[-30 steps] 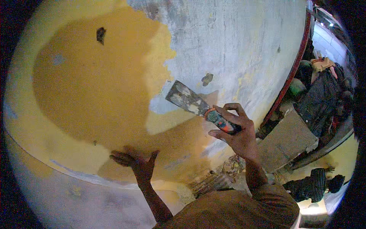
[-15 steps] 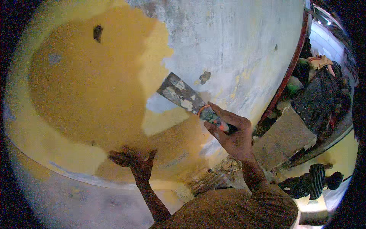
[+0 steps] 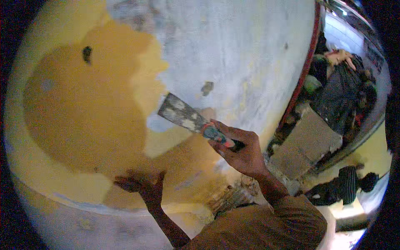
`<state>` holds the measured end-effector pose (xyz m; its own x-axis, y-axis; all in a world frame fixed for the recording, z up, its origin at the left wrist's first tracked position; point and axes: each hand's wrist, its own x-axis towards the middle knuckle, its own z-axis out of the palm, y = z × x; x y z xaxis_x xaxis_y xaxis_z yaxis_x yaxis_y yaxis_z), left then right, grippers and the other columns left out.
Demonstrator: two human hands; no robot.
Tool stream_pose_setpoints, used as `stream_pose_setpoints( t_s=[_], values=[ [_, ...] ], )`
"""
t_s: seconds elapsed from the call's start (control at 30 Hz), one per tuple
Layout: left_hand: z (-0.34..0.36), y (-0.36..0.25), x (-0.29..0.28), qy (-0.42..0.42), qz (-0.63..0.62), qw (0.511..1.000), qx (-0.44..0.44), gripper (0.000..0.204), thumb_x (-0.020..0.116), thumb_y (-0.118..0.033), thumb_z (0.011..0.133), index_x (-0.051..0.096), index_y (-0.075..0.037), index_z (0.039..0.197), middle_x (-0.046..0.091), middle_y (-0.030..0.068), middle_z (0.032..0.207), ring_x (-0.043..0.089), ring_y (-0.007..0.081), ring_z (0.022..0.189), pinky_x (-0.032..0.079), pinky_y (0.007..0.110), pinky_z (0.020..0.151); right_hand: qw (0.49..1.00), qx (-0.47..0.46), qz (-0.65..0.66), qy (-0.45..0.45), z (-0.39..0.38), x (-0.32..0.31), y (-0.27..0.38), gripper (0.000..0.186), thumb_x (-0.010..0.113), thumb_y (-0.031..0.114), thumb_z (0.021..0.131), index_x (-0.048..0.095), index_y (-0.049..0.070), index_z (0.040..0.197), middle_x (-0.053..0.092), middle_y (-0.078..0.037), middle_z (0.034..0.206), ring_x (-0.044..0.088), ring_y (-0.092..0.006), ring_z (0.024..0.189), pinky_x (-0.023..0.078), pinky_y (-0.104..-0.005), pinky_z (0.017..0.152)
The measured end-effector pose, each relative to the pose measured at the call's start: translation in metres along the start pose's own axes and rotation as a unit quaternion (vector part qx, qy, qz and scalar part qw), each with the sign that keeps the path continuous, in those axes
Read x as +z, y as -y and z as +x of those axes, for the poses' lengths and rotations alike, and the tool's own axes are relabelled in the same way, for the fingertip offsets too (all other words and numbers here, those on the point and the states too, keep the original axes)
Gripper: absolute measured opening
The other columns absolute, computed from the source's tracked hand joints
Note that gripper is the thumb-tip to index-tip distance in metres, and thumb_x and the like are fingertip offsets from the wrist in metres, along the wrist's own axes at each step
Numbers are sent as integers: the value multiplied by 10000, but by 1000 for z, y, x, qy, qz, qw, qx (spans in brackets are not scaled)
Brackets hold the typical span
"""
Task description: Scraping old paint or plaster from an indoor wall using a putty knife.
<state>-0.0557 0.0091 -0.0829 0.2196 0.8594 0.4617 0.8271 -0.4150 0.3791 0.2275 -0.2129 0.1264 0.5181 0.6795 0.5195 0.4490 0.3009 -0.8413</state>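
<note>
My right hand point(image 3: 241, 148) is wrapped round the handle of a scraper point(image 3: 182, 115), whose wide, stained blade points up and left over the wall. The blade's end is at the border between yellow paint point(image 3: 143, 79) and the bare grey-white wall point(image 3: 237, 46); whether its edge touches there I cannot tell. To the lower left, my left hand point(image 3: 146, 189) is raised by the yellow surface with its thumb and fingers apart, holding nothing. A small dark hole point(image 3: 87, 54) marks the yellow part, and a grey patch point(image 3: 207, 88) the bare part.
A dark red edge strip point(image 3: 301, 79) bounds the wall on the right. Beyond it lie a brown board point(image 3: 306, 139), a black plastic bag point(image 3: 339, 93) and other piled things. Broken, crumbling wall point(image 3: 235, 193) shows near my right forearm. A person in striped clothes point(image 3: 347, 185) is at the far right.
The wall and both hands have shifted left and slightly down in view. The scraper stays in my right hand at nearly the same place on the wall; the painted area looks the same.
</note>
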Motion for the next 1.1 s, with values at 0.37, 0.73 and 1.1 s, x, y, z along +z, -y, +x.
stream_pose_setpoints(
  t_s=[0.37, 0.73, 1.1],
  values=[
    [59, 103, 49, -346, 234, 903, 105, 1330, 739, -805, 736, 66, -139, 1670, -22, 352, 1677, 18, 579, 1535, 264, 687, 1180, 995, 99, -24, -11, -46, -38, -65, 430, 730, 286, 977, 676, 116, 1369, 778, -114, 1157, 727, -149, 1038, 576, -350, 926],
    [55, -12, -26, -479, 255, 832, 118, 1071, 678, -615, 939, 111, -35, 1638, 190, 303, 1676, 273, 507, 1511, 313, 563, 1205, 896, 278, 313, -150, -125, -38, -171, 462, 607, 433, 1050, 670, 54, 1308, 668, -26, 847, 495, -69, 596, 359, -233, 494],
    [34, -52, -43, -180, 137, 959, 172, 1387, 769, -715, 793, -81, -22, 1643, -232, 295, 1670, -231, 542, 1513, -37, 738, 1182, 974, 97, -198, 57, -122, -127, -205, 362, 673, 111, 991, 677, 126, 1353, 742, -154, 1141, 740, -281, 918, 596, -400, 817]
  ],
)
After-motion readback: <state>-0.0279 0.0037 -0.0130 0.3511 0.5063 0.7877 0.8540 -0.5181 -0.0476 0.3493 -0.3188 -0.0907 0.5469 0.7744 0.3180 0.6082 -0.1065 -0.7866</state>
